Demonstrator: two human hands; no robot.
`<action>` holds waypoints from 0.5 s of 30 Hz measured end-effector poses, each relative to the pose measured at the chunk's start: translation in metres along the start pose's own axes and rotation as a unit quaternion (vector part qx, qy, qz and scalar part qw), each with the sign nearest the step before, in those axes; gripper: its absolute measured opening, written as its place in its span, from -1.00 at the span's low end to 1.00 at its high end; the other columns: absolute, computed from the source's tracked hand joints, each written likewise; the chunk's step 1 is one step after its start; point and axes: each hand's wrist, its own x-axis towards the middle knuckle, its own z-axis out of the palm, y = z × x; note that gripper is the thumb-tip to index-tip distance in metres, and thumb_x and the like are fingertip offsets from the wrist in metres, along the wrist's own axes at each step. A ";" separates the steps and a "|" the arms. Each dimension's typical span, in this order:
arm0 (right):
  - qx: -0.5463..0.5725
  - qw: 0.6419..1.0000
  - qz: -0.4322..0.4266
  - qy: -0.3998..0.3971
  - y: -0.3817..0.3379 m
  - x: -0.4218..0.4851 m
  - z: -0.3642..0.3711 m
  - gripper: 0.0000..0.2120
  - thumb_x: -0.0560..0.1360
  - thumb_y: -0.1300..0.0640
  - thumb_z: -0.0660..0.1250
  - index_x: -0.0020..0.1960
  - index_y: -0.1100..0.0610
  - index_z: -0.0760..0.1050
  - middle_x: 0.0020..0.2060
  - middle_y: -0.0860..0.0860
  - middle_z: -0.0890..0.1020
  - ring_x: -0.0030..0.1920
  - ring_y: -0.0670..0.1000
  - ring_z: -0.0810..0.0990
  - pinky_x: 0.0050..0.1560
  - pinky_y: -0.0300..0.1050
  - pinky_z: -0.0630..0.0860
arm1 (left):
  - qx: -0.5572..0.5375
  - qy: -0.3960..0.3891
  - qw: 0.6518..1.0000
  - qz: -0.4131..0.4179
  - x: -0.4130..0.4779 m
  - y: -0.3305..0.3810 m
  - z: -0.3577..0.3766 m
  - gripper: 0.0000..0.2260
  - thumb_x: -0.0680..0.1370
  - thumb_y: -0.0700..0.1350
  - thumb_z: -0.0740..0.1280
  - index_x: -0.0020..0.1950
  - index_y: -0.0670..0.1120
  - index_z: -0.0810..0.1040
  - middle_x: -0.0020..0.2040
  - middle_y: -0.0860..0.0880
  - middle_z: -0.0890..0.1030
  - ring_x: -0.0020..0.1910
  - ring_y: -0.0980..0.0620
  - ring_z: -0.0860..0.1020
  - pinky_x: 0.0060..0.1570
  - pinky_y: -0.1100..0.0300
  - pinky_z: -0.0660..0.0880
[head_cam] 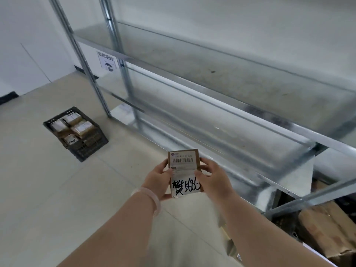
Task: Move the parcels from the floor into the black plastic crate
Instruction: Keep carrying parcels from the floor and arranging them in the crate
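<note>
Brown cardboard parcel (184,170) with barcode label, gripped at both edges by left hand (157,181) and right hand (214,180), fingers curled round it; black plastic crate (90,149) well apart.

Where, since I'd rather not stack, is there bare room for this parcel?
The crate is crowded: parcels cover most of it, and only its near right corner looks less full. Bare floor lies between the crate and the held parcel; the rack's shelf is bare too. Boxes crowd the lower right.

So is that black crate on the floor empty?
Not empty: the black crate holds several brown parcels with white labels.
</note>
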 end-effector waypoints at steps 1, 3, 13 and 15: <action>-0.006 1.000 -0.008 -0.007 -0.011 0.002 0.013 -0.59 0.53 0.07 0.33 0.34 -0.19 0.39 0.08 -0.17 0.60 -0.01 -0.10 0.63 -0.08 0.00 0.66 | -0.005 0.010 1.000 0.003 -0.002 0.006 -0.016 -0.62 0.63 -0.12 0.19 0.38 0.25 0.37 0.13 -0.03 0.60 0.08 -0.06 0.59 -0.22 -0.02 0.63; -0.011 0.999 -0.021 -0.024 -0.035 0.008 0.042 -0.57 0.52 0.05 0.33 0.35 -0.21 0.38 0.08 -0.15 0.59 0.02 -0.06 0.63 -0.06 0.03 0.66 | -0.018 0.030 0.999 0.011 -0.003 0.018 -0.050 -0.63 0.63 -0.11 0.19 0.37 0.25 0.37 0.13 -0.02 0.61 0.08 -0.04 0.58 -0.21 -0.01 0.63; -0.015 0.996 -0.044 -0.074 -0.149 0.031 0.249 -0.57 0.52 0.07 0.36 0.34 -0.18 0.41 0.05 -0.12 0.61 0.03 -0.04 0.63 -0.02 0.05 0.65 | -0.027 0.078 0.996 0.024 0.015 0.073 -0.278 -0.65 0.63 -0.09 0.18 0.38 0.21 0.38 0.10 -0.01 0.61 0.07 -0.04 0.58 -0.06 -0.12 0.61; 0.004 0.996 -0.036 -0.083 -0.169 0.037 0.291 -0.56 0.50 0.06 0.37 0.34 -0.18 0.42 0.04 -0.10 0.62 0.01 0.00 0.64 -0.03 0.08 0.65 | -0.028 0.076 0.996 0.029 0.021 0.085 -0.324 -0.65 0.63 -0.10 0.18 0.39 0.20 0.38 0.12 -0.02 0.61 0.08 -0.04 0.59 -0.09 -0.09 0.62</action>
